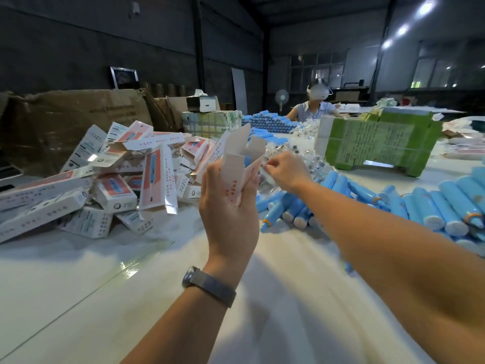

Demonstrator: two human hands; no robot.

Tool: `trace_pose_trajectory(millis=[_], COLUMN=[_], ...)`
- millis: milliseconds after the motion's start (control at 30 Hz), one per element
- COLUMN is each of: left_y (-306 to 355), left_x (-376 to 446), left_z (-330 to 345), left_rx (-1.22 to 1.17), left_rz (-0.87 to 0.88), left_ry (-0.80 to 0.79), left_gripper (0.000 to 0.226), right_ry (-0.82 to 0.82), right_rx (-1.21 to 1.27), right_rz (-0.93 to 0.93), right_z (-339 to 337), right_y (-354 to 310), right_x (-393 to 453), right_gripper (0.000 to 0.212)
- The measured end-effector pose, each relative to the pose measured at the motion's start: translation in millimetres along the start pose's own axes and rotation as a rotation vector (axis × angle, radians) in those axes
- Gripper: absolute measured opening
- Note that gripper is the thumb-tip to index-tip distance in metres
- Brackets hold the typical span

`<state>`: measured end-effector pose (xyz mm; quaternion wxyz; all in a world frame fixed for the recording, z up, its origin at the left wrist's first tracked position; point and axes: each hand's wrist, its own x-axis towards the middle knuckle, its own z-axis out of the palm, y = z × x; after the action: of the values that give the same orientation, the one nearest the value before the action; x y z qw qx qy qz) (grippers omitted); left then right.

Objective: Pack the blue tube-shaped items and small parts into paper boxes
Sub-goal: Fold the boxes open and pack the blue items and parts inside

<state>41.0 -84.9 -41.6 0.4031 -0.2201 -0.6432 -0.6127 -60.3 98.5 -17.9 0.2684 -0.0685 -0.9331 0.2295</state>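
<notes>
My left hand (229,206) grips an upright pink-and-white paper box (240,158) with its top flaps open; something blue shows inside it. My right hand (284,170) is just right of the box, its fingers pinching a small clear-bagged part (265,170) over a heap of clear-bagged small parts (301,153). Blue tubes with white caps (430,208) lie in a pile on the white table to the right. More blue tubes (270,122) are stacked at the back.
A heap of paper boxes (110,179) covers the left of the table (131,298). A green carton (380,141) stands at the back right, brown cartons (73,119) at the back left. Another person (313,107) sits across the table.
</notes>
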Motion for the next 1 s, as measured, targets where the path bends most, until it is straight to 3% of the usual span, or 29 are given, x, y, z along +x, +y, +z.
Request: trace_pose_trajectory(millis=[100, 267, 400, 700, 833, 1000], left_y=[1, 6, 14, 23, 19, 20], left_x=[-5, -19, -31, -44, -43, -44], left_z=[3, 10, 15, 19, 21, 21], left_rx=[-0.066, -0.120, -0.169, -0.243, -0.275, -0.268], left_rz=[-0.068, -0.067, 0.026, 0.039, 0.013, 0.049], left_ry=[-0.045, -0.156, -0.193, -0.282, -0.277, -0.270], left_gripper=[0.029, 0.037, 0.033, 0.030, 0.032, 0.029], right_ry=[0.176, 0.392, 0.378, 0.432, 0.464, 0.591], right_rx=[0.440, 0.949, 1.172, 1.009, 0.701, 0.152], right_rz=[0.045, -0.095, -0.176, -0.300, -0.423, -0.606], right_z=[-39, -118, -151, -138, -130, -126], right_y=[-18, -50, -65, -65, -57, -47], right_x=[-23, -95, -152, -177, -179, -175], right_gripper=[0.016, 0.012, 0.019, 0.020, 0.040, 0.019])
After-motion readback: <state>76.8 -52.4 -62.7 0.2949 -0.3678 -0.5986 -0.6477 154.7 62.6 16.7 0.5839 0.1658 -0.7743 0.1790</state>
